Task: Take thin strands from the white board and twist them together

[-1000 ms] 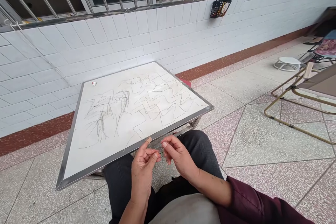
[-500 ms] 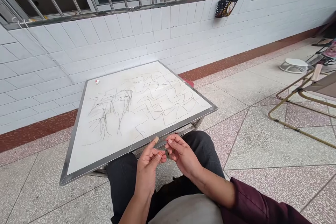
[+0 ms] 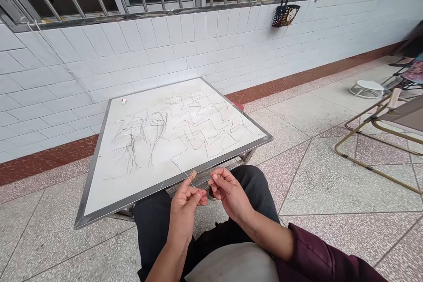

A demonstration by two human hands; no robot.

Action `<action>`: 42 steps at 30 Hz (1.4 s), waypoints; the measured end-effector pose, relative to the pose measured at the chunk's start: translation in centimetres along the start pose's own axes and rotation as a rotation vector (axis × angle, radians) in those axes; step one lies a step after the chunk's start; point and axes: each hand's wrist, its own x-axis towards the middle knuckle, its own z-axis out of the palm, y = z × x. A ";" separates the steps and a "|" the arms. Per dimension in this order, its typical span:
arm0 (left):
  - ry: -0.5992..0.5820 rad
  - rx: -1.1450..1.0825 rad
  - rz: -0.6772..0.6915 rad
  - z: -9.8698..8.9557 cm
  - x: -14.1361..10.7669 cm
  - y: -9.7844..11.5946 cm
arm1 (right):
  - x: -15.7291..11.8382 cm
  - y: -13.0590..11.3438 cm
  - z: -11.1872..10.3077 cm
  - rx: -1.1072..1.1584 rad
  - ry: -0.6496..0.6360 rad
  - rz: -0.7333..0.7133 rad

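My left hand [image 3: 185, 200] and my right hand [image 3: 228, 191] are close together above my lap, just off the near edge of the white table [image 3: 112, 194]. Pinched between thumb and finger of each hand is a thin kinked wire strand [image 3: 178, 167], which spans the small gap between them and trails back onto the tabletop. A tan bandage [image 3: 194, 173] wraps a fingertip of my left hand. On the table's right half lie several zigzag strands [image 3: 206, 143], spread apart. Dark strands [image 3: 158, 124] lie bunched on the left half.
A small white-and-red object [image 3: 124, 101] sits at the table's far left corner. Behind is a tiled wall [image 3: 158, 50] with a barred window and a hanging black basket [image 3: 284, 15]. To the right stand a folding chair [image 3: 373, 119] and a low white stool [image 3: 367, 88].
The camera view has shifted slightly. My hands keep their pinch with little movement, the left a touch further left. The held strand shows more clearly across my left fingers.
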 end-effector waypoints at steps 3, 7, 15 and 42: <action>-0.002 0.044 0.007 -0.2 0.0 -0.1 | 0.1 0.4 -0.3 -0.044 0.006 -0.021; 0.012 0.072 0.034 -0.3 0.3 -0.5 | 0.1 -0.4 -0.6 -0.352 -0.011 -0.164; -0.011 0.008 0.061 -0.3 0.7 -1.6 | -0.7 -3.0 2.1 -1.356 -0.254 -0.803; 0.197 0.064 0.184 -3.1 0.3 2.0 | 0.9 -1.8 1.1 -1.727 -0.230 -0.423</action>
